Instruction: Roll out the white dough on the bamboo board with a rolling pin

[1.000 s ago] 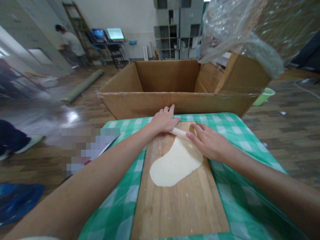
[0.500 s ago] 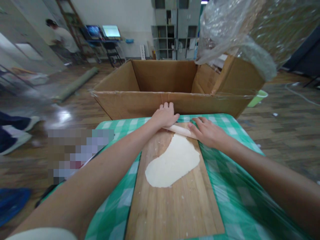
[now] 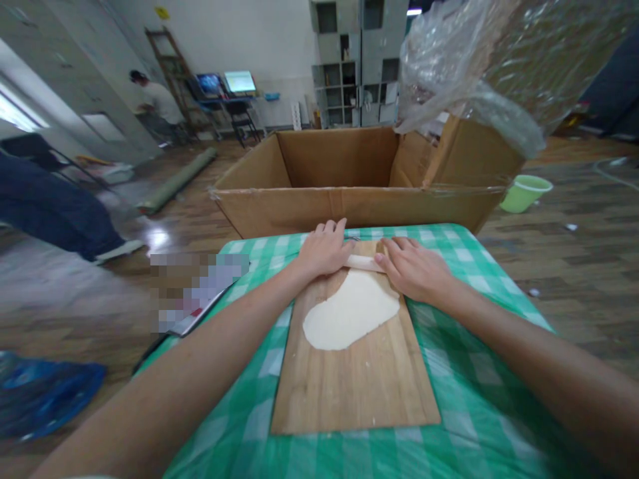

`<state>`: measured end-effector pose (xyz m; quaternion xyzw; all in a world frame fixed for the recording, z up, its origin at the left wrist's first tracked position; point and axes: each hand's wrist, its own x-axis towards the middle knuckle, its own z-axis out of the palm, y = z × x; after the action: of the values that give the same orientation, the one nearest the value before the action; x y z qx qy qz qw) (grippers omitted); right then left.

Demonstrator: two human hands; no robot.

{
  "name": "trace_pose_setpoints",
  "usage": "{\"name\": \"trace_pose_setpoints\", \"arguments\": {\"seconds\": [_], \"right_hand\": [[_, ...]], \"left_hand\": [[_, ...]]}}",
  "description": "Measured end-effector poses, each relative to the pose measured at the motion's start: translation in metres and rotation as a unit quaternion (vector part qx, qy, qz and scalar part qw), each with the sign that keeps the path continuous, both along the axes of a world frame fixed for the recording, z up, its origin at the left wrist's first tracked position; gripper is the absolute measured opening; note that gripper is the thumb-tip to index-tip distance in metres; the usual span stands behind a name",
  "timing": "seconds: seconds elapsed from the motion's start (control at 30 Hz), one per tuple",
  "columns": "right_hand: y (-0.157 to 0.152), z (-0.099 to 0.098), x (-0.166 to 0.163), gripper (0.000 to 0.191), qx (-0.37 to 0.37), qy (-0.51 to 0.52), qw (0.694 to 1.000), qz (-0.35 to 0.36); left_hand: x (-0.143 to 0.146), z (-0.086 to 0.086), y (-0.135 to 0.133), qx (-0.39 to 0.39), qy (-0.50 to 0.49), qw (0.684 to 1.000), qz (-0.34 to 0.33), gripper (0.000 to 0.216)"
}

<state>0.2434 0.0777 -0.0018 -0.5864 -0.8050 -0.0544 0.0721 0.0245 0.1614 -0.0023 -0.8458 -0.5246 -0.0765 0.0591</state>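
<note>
A flat, pale sheet of dough [image 3: 351,310] lies on a wooden board [image 3: 355,378] on a green checked tablecloth [image 3: 464,399]. A thin wooden rolling pin [image 3: 363,263] rests across the far end of the dough. My left hand [image 3: 324,249] lies flat on the pin's left end, fingers stretched forward. My right hand [image 3: 414,269] presses on its right end, fingers also extended.
A large open cardboard box [image 3: 359,173] stands just beyond the table's far edge, with crumpled clear plastic [image 3: 479,66] above its right side. A green bucket [image 3: 524,193] sits on the floor at right. A person [image 3: 154,103] stands far left by monitors; another person's leg [image 3: 54,209] is nearer.
Both hands have pushed the rolling pin farther away to the dough's far tip. The head camera has tilted, showing more of the board. A leg has stepped in at left.
</note>
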Motion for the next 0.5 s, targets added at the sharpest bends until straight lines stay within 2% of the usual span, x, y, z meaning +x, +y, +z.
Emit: {"name": "trace_pose_setpoints", "arguments": {"seconds": [0.27, 0.4, 0.5], "right_hand": [[-0.034, 0.001, -0.007, 0.064, 0.023, 0.035, 0.999, 0.032], [-0.04, -0.004, -0.003, 0.066, 0.035, 0.038, 0.996, 0.067], [-0.029, -0.009, 0.002, 0.069, 0.029, 0.054, 0.995, 0.081]], "left_hand": [[-0.014, 0.008, -0.055, 0.023, 0.041, 0.998, -0.048, 0.055], [-0.022, 0.001, -0.082, 0.029, 0.013, 0.999, -0.02, 0.062], [-0.025, -0.007, -0.104, 0.038, -0.003, 0.999, -0.012, 0.064]]}}
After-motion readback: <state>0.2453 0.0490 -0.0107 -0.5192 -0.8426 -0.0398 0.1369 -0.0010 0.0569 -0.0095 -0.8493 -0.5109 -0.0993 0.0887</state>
